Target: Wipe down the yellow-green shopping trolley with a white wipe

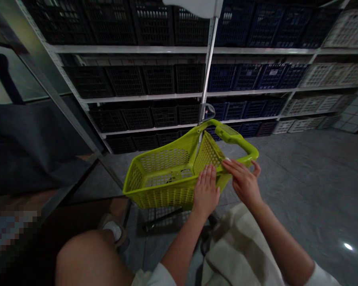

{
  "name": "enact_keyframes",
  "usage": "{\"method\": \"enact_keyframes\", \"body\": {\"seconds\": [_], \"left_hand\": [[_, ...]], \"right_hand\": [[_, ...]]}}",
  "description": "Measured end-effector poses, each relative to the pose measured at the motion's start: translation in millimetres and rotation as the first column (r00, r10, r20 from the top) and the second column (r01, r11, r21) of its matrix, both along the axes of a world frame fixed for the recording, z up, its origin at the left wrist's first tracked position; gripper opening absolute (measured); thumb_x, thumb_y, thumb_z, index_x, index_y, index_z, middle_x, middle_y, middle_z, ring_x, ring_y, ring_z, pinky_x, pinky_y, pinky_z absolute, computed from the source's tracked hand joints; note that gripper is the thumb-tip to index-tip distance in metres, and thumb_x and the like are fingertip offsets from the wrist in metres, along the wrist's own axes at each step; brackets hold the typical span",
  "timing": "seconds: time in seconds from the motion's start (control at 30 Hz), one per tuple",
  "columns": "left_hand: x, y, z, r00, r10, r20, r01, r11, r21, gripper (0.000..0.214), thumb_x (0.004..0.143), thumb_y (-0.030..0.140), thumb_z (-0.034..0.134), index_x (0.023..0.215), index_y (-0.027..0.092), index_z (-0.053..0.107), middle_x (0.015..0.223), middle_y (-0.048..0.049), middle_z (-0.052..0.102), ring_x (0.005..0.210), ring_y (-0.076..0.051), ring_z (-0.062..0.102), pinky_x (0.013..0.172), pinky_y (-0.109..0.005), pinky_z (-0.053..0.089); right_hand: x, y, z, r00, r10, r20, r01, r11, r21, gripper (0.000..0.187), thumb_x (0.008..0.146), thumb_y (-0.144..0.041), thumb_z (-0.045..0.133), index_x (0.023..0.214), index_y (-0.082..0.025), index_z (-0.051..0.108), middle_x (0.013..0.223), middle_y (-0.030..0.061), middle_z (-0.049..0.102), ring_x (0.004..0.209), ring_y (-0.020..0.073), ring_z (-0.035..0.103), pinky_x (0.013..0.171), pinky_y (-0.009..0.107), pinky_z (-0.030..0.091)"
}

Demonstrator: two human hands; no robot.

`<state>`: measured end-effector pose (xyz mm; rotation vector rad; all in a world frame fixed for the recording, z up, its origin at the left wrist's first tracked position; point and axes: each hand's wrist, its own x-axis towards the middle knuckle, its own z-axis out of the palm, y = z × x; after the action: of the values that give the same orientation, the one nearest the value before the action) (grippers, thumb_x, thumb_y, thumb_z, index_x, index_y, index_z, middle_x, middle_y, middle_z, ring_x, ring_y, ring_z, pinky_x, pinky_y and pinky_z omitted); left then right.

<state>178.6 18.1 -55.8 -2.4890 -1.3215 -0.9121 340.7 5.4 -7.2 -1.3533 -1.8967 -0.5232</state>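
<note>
A: Head view, the only one; left hand (205, 192)?

B: Against the near wall of a lime-green plastic shopping basket (164, 196); fingers (207, 174) together and straight, pointing away from the body, up at the rim; flat contact, no clamp on anything.

A: Right hand (244, 184)?

B: Just beside the left; fingers (234, 169) together, laid across the top edge of a tilted mesh panel (207, 153) inside the basket; thumb (256, 169) apart from them, close under the curved handle (241, 141); no closed grip round either; a small white patch at the fingertips, too small to name.

A: And the basket's lie?

B: Long axis roughly across the view, rising gently from the far-left corner to the handle end at right; right hand nearer that handle end, left hand nearer the middle of the near wall; basket forward of both hands, on a dark wire base (164, 220), above a grey tile floor (301, 178).

A: Round about?

B: Ahead, white steel shelving (179, 49) with rows of black crates (125, 81), navy crates (247, 77) and white crates (331, 75); at lower left, a bare knee (89, 258); at lower centre, beige cloth (238, 246).
</note>
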Motion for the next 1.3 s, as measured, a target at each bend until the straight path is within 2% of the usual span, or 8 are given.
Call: {"method": "enact_keyframes", "body": {"seconds": [0.1, 0.2, 0.43, 0.53, 0.7, 1.0, 1.1, 1.3], "left_hand": [[2, 0, 0.5, 1.0, 0.014, -0.017, -0.013, 1.0, 0.007, 0.078, 0.092, 0.033, 0.05, 0.154, 0.004, 0.015, 0.162, -0.0166, 0.027, 0.151, -0.026, 0.022, 0.121, -0.043, 0.03], [5, 0, -0.9, 1.0, 0.015, -0.003, -0.015, 1.0, 0.009, 0.08, 0.091, 0.034, 0.052, 0.154, 0.003, 0.014, 0.162, -0.0176, 0.027, 0.151, -0.026, 0.022, 0.121, -0.045, 0.031], [3, 1, -3.8, 1.0, 0.0, 0.003, 0.0, 1.0, 0.018, 0.076, 0.09, 0.03, 0.05, 0.153, 0.001, 0.018, 0.161, -0.0184, 0.029, 0.152, -0.026, 0.02, 0.122, -0.045, 0.029], [2, 1, -2.9, 1.0, 0.009, -0.012, -0.009, 1.0, 0.015, 0.075, 0.091, 0.03, 0.05, 0.154, 0.004, 0.018, 0.161, -0.0167, 0.03, 0.151, -0.025, 0.023, 0.122, -0.044, 0.029], [5, -1, -1.1, 1.0, 0.029, -0.01, -0.029, 1.0, 0.01, 0.08, 0.09, 0.033, 0.053, 0.154, 0.003, 0.016, 0.161, -0.0174, 0.029, 0.151, -0.026, 0.024, 0.121, -0.044, 0.03], [2, 0, -5.9, 1.0, 0.019, -0.004, -0.019, 1.0, 0.024, 0.077, 0.089, 0.027, 0.051, 0.153, 0.0, 0.017, 0.159, -0.0201, 0.033, 0.151, -0.026, 0.023, 0.122, -0.045, 0.029], [0, 0, -5.0, 1.0, 0.022, -0.005, -0.022, 0.999, 0.031, 0.078, 0.09, 0.029, 0.051, 0.154, 0.003, 0.014, 0.159, -0.0187, 0.033, 0.15, -0.025, 0.025, 0.121, -0.045, 0.032], [4, -2, -3.0, 0.999, 0.034, -0.016, -0.034, 0.999, 0.02, 0.082, 0.09, 0.035, 0.054, 0.154, 0.002, 0.015, 0.161, -0.0186, 0.028, 0.151, -0.026, 0.023, 0.122, -0.043, 0.029]], "right_hand": [[33, 12, 11.7, 0.98, -0.156, -0.127, 0.168, 0.981, 0.091, 0.048, 0.084, -0.007, 0.042, 0.119, -0.028, 0.068, 0.125, 0.0058, 0.07, 0.115, 0.0245, 0.065, 0.113, 0.055, 0.014], [27, 16, 10.4, 0.952, -0.234, -0.197, 0.262, 0.955, 0.136, 0.044, 0.082, -0.007, 0.043, 0.112, -0.025, 0.07, 0.12, 0.0068, 0.073, 0.115, 0.0265, 0.064, 0.112, 0.056, 0.014], [-44, -5, -9.8, 1.0, -0.025, -0.013, 0.025, 0.999, -0.042, 0.057, 0.079, -0.003, 0.042, 0.126, -0.027, 0.063, 0.13, 0.0039, 0.068, 0.125, 0.022, 0.058, 0.114, 0.047, 0.014], [-15, -4, 0.0, 0.999, -0.001, 0.036, 0.004, 0.998, -0.069, 0.058, 0.08, -0.002, 0.041, 0.127, -0.029, 0.062, 0.131, 0.0027, 0.067, 0.124, 0.0212, 0.059, 0.114, 0.049, 0.012], [39, 10, 17.6, 0.966, -0.236, -0.106, 0.245, 0.966, 0.083, 0.048, 0.082, -0.006, 0.041, 0.116, -0.026, 0.068, 0.124, 0.0072, 0.07, 0.116, 0.0261, 0.062, 0.109, 0.053, 0.017], [-49, -8, -9.9, 0.999, -0.052, 0.012, 0.053, 0.997, -0.047, 0.058, 0.079, -0.004, 0.045, 0.13, -0.026, 0.061, 0.13, 0.0071, 0.068, 0.125, 0.0247, 0.057, 0.109, 0.044, 0.022], [-20, -8, -0.8, 0.998, -0.007, 0.054, 0.011, 0.997, -0.074, 0.056, 0.082, -0.005, 0.043, 0.13, -0.028, 0.06, 0.132, 0.006, 0.067, 0.125, 0.0229, 0.058, 0.11, 0.045, 0.019], [42, 10, 18.4, 0.954, -0.261, -0.148, 0.276, 0.957, 0.092, 0.048, 0.082, -0.007, 0.041, 0.119, -0.024, 0.066, 0.126, 0.0089, 0.07, 0.116, 0.0252, 0.064, 0.108, 0.05, 0.02]]}}
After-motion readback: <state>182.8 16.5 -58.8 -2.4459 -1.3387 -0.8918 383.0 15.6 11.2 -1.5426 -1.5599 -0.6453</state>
